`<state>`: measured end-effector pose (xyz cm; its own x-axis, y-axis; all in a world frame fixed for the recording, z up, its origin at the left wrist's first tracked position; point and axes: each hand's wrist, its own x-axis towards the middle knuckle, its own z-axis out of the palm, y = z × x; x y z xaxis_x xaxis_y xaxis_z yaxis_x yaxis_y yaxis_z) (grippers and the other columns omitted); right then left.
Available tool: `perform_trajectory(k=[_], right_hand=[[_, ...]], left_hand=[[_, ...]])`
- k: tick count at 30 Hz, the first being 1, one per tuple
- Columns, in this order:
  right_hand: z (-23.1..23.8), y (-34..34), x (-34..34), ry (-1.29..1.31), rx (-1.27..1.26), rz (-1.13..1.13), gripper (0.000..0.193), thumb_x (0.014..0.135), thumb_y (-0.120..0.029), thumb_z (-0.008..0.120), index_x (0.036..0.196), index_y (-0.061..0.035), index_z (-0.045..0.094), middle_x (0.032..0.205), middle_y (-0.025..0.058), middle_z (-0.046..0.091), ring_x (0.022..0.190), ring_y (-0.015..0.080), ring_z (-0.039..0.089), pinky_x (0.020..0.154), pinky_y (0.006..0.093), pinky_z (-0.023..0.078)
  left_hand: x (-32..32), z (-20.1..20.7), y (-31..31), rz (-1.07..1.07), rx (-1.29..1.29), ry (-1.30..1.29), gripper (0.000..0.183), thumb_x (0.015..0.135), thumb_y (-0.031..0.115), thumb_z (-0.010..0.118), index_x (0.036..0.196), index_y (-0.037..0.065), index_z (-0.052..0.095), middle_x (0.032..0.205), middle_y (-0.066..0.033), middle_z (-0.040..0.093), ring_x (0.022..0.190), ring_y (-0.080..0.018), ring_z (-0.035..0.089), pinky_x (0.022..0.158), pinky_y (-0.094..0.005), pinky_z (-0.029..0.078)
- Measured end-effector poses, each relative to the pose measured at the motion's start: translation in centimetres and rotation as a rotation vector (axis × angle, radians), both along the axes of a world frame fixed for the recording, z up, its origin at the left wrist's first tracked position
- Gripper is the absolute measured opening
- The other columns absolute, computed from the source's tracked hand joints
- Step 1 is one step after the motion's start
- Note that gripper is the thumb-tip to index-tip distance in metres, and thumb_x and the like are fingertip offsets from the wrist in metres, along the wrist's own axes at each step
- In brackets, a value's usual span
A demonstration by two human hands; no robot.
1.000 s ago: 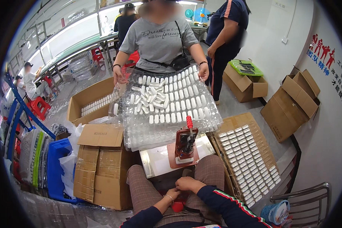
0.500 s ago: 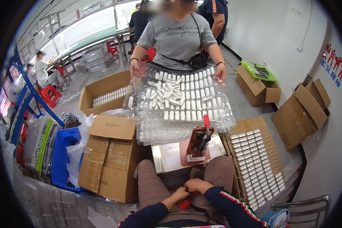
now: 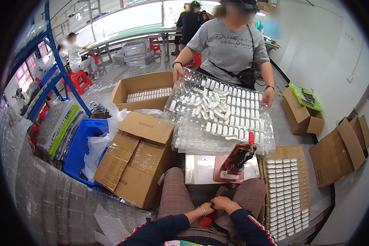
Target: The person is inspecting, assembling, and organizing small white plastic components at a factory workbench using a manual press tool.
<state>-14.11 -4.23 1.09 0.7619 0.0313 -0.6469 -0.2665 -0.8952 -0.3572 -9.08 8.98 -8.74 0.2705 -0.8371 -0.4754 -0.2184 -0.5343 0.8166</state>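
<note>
My left hand (image 3: 205, 209) and my right hand (image 3: 224, 203) rest together in my lap, fingers curled in and meeting. Something dark and red shows at them, but what they hold, if anything, is hidden. Beyond my knees, a red hand-lever press (image 3: 233, 160) with a red grip stands on a white board (image 3: 201, 169). A co-worker facing me holds the sides of a clear plastic tray (image 3: 183, 119), which lies over more clear trays. White oblong pieces (image 3: 211, 104) fill rows on it, with a loose heap at the left.
White pieces in rows (image 3: 287, 192) lie on cardboard to my right. A closed carton (image 3: 131, 158) and a blue bin (image 3: 76, 158) stand left, an open carton (image 3: 145, 80) behind them. More cartons (image 3: 338, 151) sit by the right wall. A blue rack (image 3: 63, 74) rises far left.
My view has swung left, so the scene sits farther right in the picture. The co-worker still grips the tray's sides. My hands stay together in my lap.
</note>
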Motion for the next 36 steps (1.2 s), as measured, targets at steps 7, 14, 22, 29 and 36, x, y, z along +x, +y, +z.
perform_trajectory(k=[7,14,22,29,36], right_hand=[[-0.5,0.1,0.0,0.001,-0.021,0.005,0.029,0.078,-0.022,0.061,0.105,-0.0119,0.069,0.106,0.0142,0.068,0.102,0.0323,0.064,0.085,0.0433,0.051],[-0.2,0.1,0.0,-0.015,-0.012,0.021,0.03,0.079,-0.021,0.06,0.106,-0.0118,0.068,0.107,0.0139,0.068,0.103,0.0322,0.063,0.086,0.0431,0.051],[-0.6,0.0,-0.1,-0.005,-0.032,0.018,0.032,0.078,-0.023,0.062,0.108,-0.0125,0.068,0.106,0.0138,0.068,0.102,0.0324,0.063,0.086,0.043,0.05],[-0.9,-0.3,-0.4,-0.019,-0.035,0.018,0.032,0.077,-0.024,0.064,0.107,-0.0128,0.068,0.104,0.0138,0.068,0.1,0.0326,0.064,0.085,0.0431,0.051],[-1.8,-0.1,0.0,-0.065,-0.02,0.014,0.031,0.076,-0.025,0.065,0.104,-0.0122,0.069,0.101,0.0151,0.068,0.098,0.0333,0.064,0.084,0.0431,0.051]], left_hand=[[0.1,-0.1,-0.1,0.004,0.026,0.027,0.05,0.072,0.034,0.073,0.11,0.003,0.065,0.104,-0.0223,0.067,0.099,-0.0363,0.064,0.085,-0.0389,0.05],[0.1,0.2,-0.2,-0.011,0.036,0.027,0.054,0.07,0.037,0.074,0.111,0.003,0.065,0.106,-0.0224,0.066,0.099,-0.0363,0.064,0.086,-0.0393,0.05],[-0.2,0.0,-0.3,0.0,0.009,0.0,0.056,0.069,0.036,0.074,0.113,0.003,0.065,0.106,-0.0219,0.066,0.099,-0.0356,0.064,0.087,-0.0385,0.05],[-0.1,0.1,-0.9,0.005,0.082,0.098,0.057,0.067,0.033,0.074,0.114,0.004,0.065,0.11,-0.0209,0.066,0.1,-0.034,0.064,0.086,-0.0382,0.051],[-0.1,-0.6,-0.5,0.023,0.037,-0.003,0.056,0.066,0.03,0.074,0.116,0.005,0.064,0.108,-0.0195,0.067,0.1,-0.0327,0.065,0.087,-0.0382,0.051]])
